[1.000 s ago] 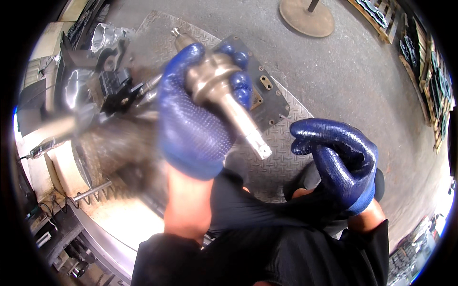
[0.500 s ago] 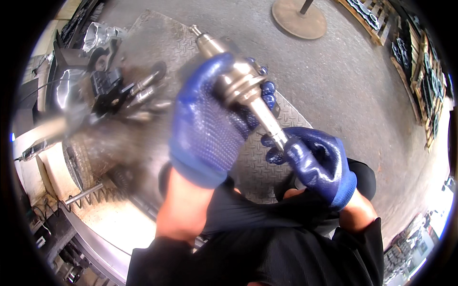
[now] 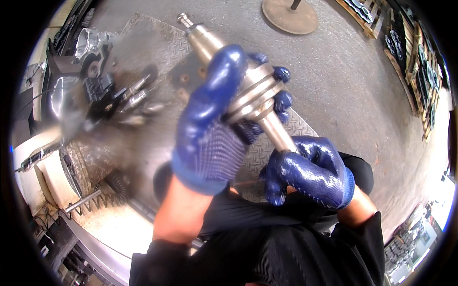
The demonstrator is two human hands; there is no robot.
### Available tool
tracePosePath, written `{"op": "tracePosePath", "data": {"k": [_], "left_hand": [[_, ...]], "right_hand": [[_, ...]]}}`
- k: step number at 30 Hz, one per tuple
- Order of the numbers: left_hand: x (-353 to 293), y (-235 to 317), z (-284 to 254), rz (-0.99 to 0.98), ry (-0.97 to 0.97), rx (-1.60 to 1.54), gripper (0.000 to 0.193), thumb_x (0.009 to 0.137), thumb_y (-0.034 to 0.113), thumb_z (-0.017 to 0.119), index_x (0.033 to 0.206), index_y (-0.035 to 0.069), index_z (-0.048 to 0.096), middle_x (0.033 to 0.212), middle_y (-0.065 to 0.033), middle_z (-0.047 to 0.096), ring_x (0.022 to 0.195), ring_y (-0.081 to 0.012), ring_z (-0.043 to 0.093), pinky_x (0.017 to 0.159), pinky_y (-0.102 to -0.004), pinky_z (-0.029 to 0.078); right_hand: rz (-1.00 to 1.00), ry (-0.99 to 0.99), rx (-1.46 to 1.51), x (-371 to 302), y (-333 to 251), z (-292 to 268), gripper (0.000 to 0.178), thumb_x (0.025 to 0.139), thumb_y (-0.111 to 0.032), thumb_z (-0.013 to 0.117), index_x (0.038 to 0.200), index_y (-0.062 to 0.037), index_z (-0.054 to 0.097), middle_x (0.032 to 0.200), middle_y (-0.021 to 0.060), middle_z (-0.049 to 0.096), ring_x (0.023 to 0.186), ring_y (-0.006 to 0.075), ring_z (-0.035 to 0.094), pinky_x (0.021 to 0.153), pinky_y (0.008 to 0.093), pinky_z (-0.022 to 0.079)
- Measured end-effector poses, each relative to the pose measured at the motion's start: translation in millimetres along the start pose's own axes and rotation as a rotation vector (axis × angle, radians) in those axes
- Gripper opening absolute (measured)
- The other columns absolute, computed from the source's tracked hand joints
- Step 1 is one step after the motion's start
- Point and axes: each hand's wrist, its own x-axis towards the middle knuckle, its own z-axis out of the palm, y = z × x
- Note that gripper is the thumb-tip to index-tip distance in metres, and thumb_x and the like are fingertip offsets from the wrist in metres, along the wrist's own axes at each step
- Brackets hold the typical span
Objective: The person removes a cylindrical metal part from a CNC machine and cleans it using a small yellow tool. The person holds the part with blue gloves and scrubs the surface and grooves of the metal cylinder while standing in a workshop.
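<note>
A shiny metal tool holder (image 3: 259, 90) lies slantwise across my two hands, its tapered end with a small knob pointing to the far left. My left hand (image 3: 212, 119), in a dark blue coated glove, is wrapped round its body by the ringed flange. The thumb lies along the taper and the fingertips come round the far side. In a matching glove, my right hand (image 3: 310, 171) is closed about the lower tip of the slim shank; that tip is hidden by the fingers.
To the left, partly blurred, are a black bracket (image 3: 98, 88) with several metal tool holders (image 3: 138, 93) and a coiled spring hose (image 3: 102, 193). Ahead stands a round metal base with a post (image 3: 291, 16). Wooden pallets with metal parts (image 3: 427, 71) line the right side.
The tool holder has come closer to view, its knobbed end shifted up and left. My right hand has closed further over the shank's tip, its fingers turned lower.
</note>
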Motion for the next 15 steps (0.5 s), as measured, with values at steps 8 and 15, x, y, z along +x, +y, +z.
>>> {"op": "tracePosePath", "data": {"k": [8, 15], "left_hand": [[4, 4, 9, -0.003, 0.091, -0.2, 0.064, 0.109, 0.041, 0.055, 0.148, -0.008, 0.046, 0.126, -0.026, 0.066, 0.111, -0.0293, 0.071, 0.103, -0.0442, 0.059], [15, 19, -3, -0.001, 0.209, -0.257, 0.052, 0.109, 0.042, 0.057, 0.137, -0.001, 0.057, 0.111, -0.0179, 0.071, 0.078, -0.0189, 0.072, 0.067, -0.0302, 0.063]], "right_hand": [[-0.084, 0.053, 0.029, -1, 3, -7, 0.04, 0.107, -0.029, 0.068, 0.13, 0.0049, 0.068, 0.104, 0.0136, 0.075, 0.096, 0.0219, 0.074, 0.089, 0.0348, 0.061], [-0.464, 0.358, -0.51, -7, 9, -6, 0.018, 0.098, -0.008, 0.074, 0.111, 0.0049, 0.074, 0.099, 0.013, 0.076, 0.091, 0.0194, 0.074, 0.084, 0.0334, 0.06]]}}
